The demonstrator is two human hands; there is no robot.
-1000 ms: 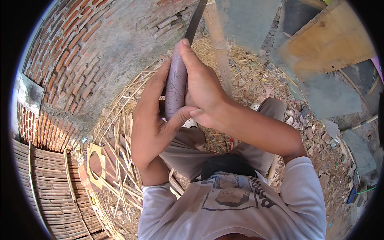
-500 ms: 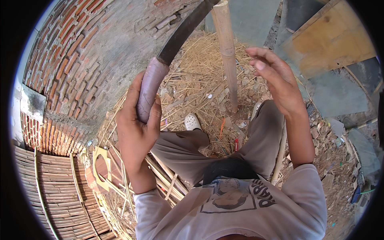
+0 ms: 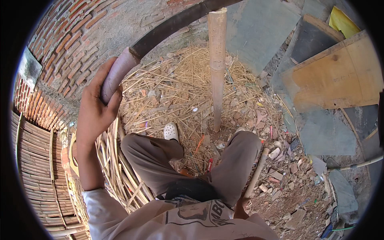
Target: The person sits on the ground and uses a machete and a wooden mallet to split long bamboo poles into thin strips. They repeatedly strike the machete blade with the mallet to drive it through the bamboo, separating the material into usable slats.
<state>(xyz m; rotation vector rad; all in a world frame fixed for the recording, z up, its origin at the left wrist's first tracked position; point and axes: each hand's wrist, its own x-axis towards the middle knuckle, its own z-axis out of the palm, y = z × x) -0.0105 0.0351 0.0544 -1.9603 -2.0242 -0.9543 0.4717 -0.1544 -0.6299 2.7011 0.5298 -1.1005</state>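
- My left hand (image 3: 95, 114), one: fingers curled round a handle, thumb pressed against its near side; raised at left, in front of the wall.
- Long knife, one: purple-grey handle (image 3: 119, 74) in that grip; dark curved blade (image 3: 172, 28) rising to the right and running out past the upper edge of view.
- Upright bamboo pole (image 3: 217, 66), one: standing in the ground ahead of me, its cut top right by the blade; whether the two touch, I cannot tell.
- My right hand: out of sight, finger state impossible to tell; a small patch of skin (image 3: 241, 210) shows beside my right thigh, at the near end of a short bamboo stick (image 3: 256, 174).
- Split bamboo strips (image 3: 132, 184), a bundle: lying beside my left leg.
- Straw (image 3: 184, 76), loose: spread over the ground round the pole.
- White perforated shoe (image 3: 171, 131): on my left foot.
- Brick wall (image 3: 72, 40): upper left.
- Slatted bamboo panel (image 3: 38, 172): lower left.
- Brown board (image 3: 340, 76): right, among grey sheets (image 3: 328, 132).
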